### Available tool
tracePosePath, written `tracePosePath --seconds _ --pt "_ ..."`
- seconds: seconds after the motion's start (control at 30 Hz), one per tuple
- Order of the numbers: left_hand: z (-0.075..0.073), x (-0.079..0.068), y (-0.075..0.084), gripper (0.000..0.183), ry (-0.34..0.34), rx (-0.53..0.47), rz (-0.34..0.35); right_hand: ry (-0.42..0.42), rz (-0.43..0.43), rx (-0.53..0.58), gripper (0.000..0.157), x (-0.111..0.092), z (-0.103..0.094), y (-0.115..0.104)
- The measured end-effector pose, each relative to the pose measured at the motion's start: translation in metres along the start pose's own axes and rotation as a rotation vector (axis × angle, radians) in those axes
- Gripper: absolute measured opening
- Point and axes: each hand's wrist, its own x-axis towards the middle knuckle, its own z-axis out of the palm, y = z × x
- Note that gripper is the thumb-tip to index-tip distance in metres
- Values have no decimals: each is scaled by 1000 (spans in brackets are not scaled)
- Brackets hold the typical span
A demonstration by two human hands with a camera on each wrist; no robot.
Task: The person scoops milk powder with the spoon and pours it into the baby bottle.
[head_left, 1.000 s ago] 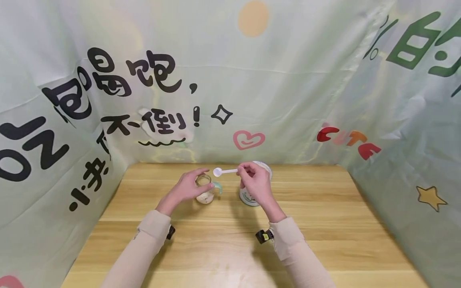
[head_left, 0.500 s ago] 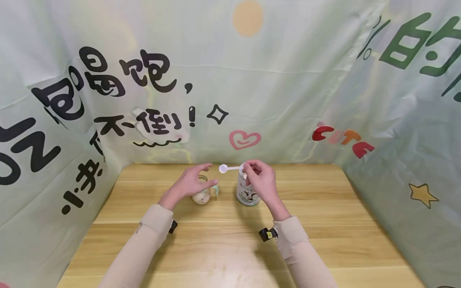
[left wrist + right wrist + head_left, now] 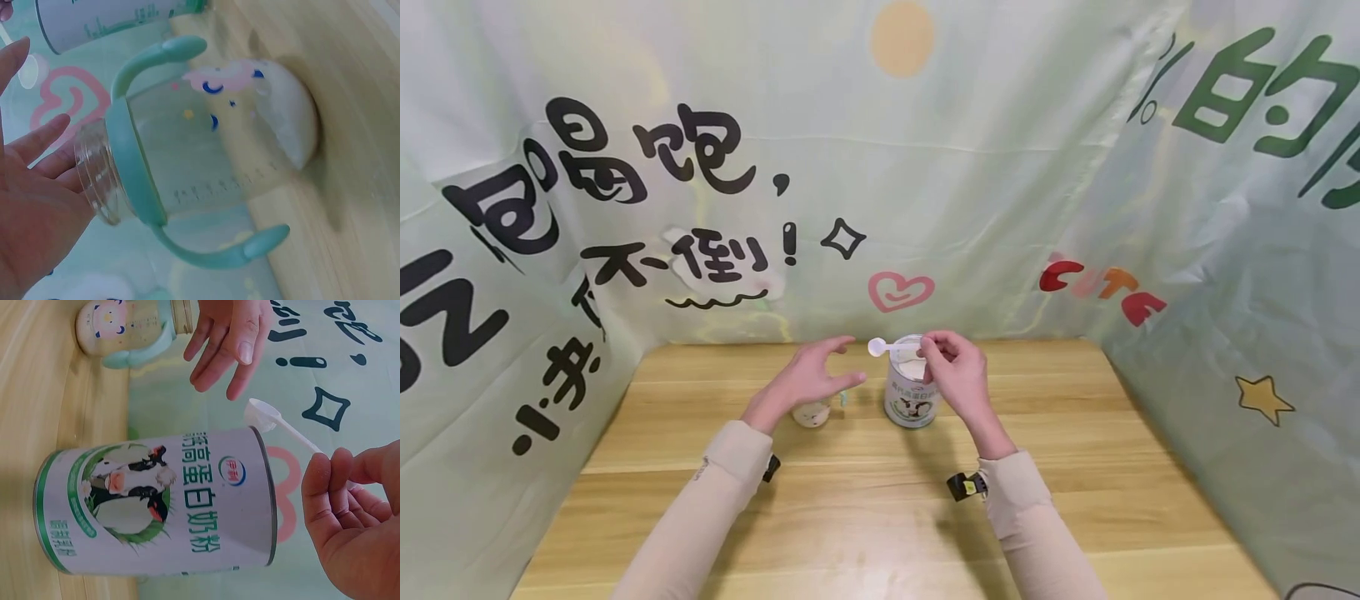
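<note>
My right hand (image 3: 957,371) pinches the thin handle of a small white measuring scoop (image 3: 877,347), its bowl pointing left, level with the milk powder can's rim. Below the scoop's handle stands the milk powder can (image 3: 912,406), lidless and upright, with pale powder inside and a cow printed on its front. My left hand (image 3: 811,375) is spread, fingers extended, beside and over the mouth of a clear baby bottle (image 3: 187,150). The bottle stands upright and capless, with mint-green handles and white powder in its base. In the head view the left hand hides the bottle's upper part.
All of this stands on a wooden table (image 3: 880,517), near its back edge. Printed cloth walls (image 3: 1000,200) close in the back and both sides. A small dark device (image 3: 966,486) is strapped at the right wrist, by the sleeve cuff.
The scoop has moved right in my right hand, from next to the bottle's mouth toward the milk powder can. My left hand has shifted slightly right. The head view has turned a little right.
</note>
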Motion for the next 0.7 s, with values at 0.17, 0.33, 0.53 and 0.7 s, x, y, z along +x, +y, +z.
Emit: tracePosePath --seconds 0.17,0.33,0.53,0.7 --pt "8 7 6 82 -17 4 21 17 18 -6 21 0 -8 1" --pt "14 11 13 84 -25 13 22 39 19 -16 22 0 -16 3" --pt "21 18 18 86 -30 23 31 57 22 -26 22 -1 -24 4" --pt "27 24 23 87 -41 19 40 74 39 -26 22 -2 -31 6"
